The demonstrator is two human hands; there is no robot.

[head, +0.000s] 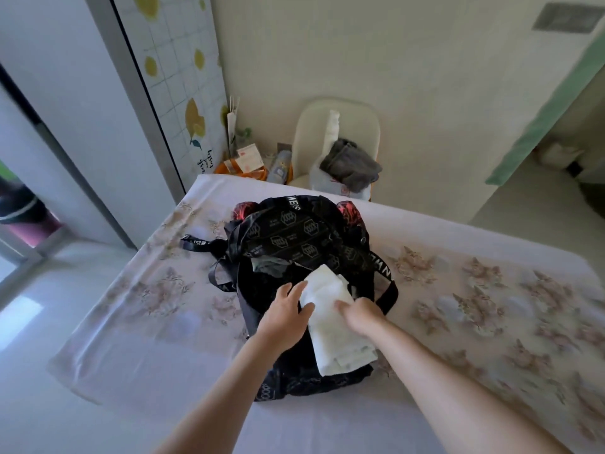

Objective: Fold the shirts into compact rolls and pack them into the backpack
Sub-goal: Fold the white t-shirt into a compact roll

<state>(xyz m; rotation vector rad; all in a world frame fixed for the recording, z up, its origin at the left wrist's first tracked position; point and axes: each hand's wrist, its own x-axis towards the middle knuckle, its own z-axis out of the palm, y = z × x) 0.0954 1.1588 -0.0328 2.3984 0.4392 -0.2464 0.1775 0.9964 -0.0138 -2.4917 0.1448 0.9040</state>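
A black backpack point(294, 237) with white hexagon print lies open on the bed, its mouth toward me. A rolled white shirt point(340, 342) lies across the opening, its far end pointing into the bag. My left hand point(284, 312) grips the roll's left side, thumb on the cloth. From the right, my right hand point(360, 314) holds the same roll with its fingers curled over the top. A grey-green garment point(271, 265) shows inside the mouth. Red-and-black fabric point(348, 213) peeks from behind the bag.
The bed point(491, 290) has a pale floral sheet and fills the middle of the view. A white chair point(337, 126) with a grey garment point(352, 163) stands beyond the far edge, beside bags on the floor point(248, 165). Black straps point(203, 244) trail left of the backpack.
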